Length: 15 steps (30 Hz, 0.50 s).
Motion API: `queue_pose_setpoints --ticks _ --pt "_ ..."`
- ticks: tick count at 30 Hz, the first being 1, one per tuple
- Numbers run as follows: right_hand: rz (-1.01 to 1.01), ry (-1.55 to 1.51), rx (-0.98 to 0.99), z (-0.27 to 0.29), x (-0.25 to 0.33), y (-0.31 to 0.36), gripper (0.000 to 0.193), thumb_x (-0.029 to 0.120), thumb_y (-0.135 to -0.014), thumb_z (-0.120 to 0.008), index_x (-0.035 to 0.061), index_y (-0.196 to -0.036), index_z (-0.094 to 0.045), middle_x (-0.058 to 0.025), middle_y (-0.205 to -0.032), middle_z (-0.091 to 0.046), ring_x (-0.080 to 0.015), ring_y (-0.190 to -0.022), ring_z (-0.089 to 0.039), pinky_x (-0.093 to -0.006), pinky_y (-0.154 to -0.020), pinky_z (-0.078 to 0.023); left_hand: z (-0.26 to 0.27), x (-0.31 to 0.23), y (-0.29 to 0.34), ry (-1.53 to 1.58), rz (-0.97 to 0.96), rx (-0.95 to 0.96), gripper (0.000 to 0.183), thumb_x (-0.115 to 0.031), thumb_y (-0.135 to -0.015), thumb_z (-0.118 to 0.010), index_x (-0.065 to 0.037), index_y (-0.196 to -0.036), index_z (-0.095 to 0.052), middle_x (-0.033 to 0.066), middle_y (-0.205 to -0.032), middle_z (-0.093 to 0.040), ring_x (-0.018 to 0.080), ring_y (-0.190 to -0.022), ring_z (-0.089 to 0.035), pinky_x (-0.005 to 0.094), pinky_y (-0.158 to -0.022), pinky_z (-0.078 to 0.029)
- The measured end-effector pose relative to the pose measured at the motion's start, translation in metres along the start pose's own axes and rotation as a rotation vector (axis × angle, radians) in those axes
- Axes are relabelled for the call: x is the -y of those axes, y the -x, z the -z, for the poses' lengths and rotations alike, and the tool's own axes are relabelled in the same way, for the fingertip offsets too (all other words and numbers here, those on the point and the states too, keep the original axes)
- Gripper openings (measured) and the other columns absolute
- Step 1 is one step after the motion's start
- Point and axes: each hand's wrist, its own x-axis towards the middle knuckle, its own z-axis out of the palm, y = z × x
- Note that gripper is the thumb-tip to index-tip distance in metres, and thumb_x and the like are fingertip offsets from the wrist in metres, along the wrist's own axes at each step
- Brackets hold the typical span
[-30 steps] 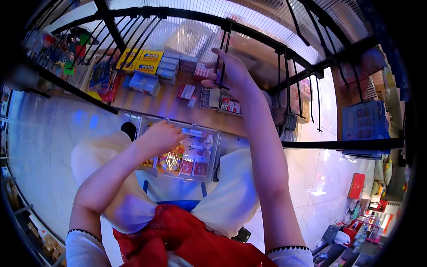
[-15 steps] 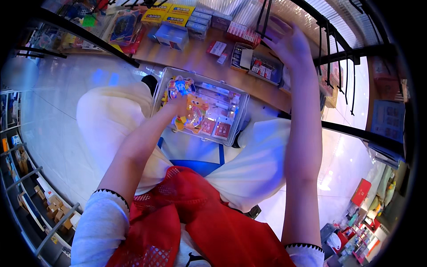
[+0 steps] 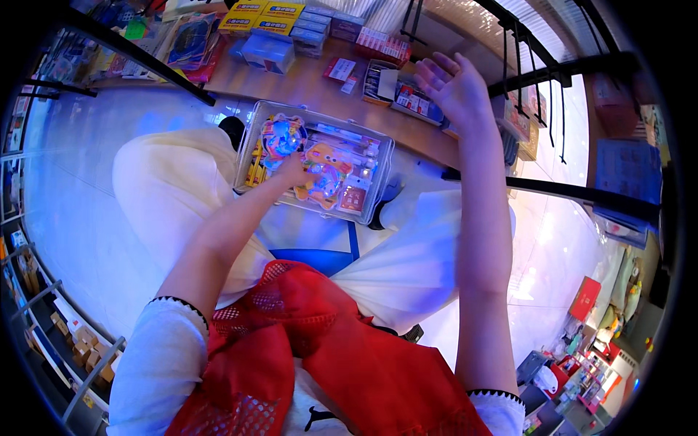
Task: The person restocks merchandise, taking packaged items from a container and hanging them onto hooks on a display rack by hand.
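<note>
A clear plastic bin (image 3: 387, 174) stands between my knees, filled with small packaged goods. My left hand (image 3: 292, 173) is down in it, its thumb over an orange animal-shaped packet (image 3: 323, 154) and its other fingers partly hidden. Beside that hand lies a rounded, colourful packet with a blue middle (image 3: 283, 136). A red square packet (image 3: 352, 200) sits in the bin's near right corner. My right hand (image 3: 456, 89) is raised at the shelf with its fingers spread and nothing in them, close to an open tray of small boxes (image 3: 418, 102).
The wooden shelf (image 3: 305, 91) carries yellow boxes (image 3: 280, 16), a blue box (image 3: 267, 52) and a red-and-white row of packs (image 3: 382, 47). Black metal hooks (image 3: 549, 109) hang near my right arm. A black rail (image 3: 560, 192) runs across on the right.
My right hand has come down and back from the hooks, its fingers now plainly spread. In the bin, the orange packet has shifted right, away from the rounded one, with my left hand at it.
</note>
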Motion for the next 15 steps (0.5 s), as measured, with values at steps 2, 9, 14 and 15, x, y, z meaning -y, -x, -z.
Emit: queue_pose_setpoints --ticks 2,9,14,15 --pt "-0.046 -0.009 0.020 -0.002 -0.028 0.002 0.037 0.028 -0.093 -0.037 -0.0019 -0.114 -0.042 -0.0197 -0.111 -0.048 -0.0308 -0.103 -0.050 -0.0421 -0.086 -0.045 -0.003 0.019 0.016 -0.011 0.055 -0.073 0.086 -0.043 -0.061 -0.075 0.000 -0.124 -0.035 0.0206 -0.104 -0.058 0.0345 -0.095 -0.058 0.0397 -0.083 -0.046" --pt "-0.031 0.121 0.022 0.024 -0.022 0.029 0.036 0.024 -0.092 -0.038 -0.0006 -0.118 -0.045 -0.0156 -0.109 -0.048 -0.0257 -0.101 -0.051 -0.0371 -0.084 -0.045 0.012 0.002 -0.003 0.079 -0.038 0.083 0.054 -0.047 -0.061 -0.073 0.000 -0.087 -0.063 0.0149 -0.082 -0.064 0.0261 -0.079 -0.063 0.0363 -0.072 -0.049" --pt "-0.039 0.260 0.059 0.022 -0.020 0.036 0.034 0.022 -0.090 -0.043 0.0020 -0.116 -0.050 -0.0119 -0.107 -0.050 -0.0230 -0.098 -0.052 -0.0335 -0.083 -0.044 0.057 -0.043 0.022 1.011 0.083 0.248 0.033 -0.026 -0.077 -0.066 -0.004 -0.101 -0.059 0.0060 -0.092 -0.062 0.0149 -0.081 -0.061 0.0291 -0.066 -0.050" --pt "-0.035 0.251 0.069 0.018 -0.022 0.038 0.034 0.022 -0.090 -0.043 0.0020 -0.116 -0.050 -0.0119 -0.107 -0.050 -0.0230 -0.098 -0.052 -0.0335 -0.083 -0.044 0.070 -0.054 0.028 1.058 0.082 0.216 0.029 -0.013 -0.082 -0.060 -0.006 -0.109 -0.053 0.0039 -0.098 -0.060 0.0138 -0.084 -0.059 0.0272 -0.068 -0.049"
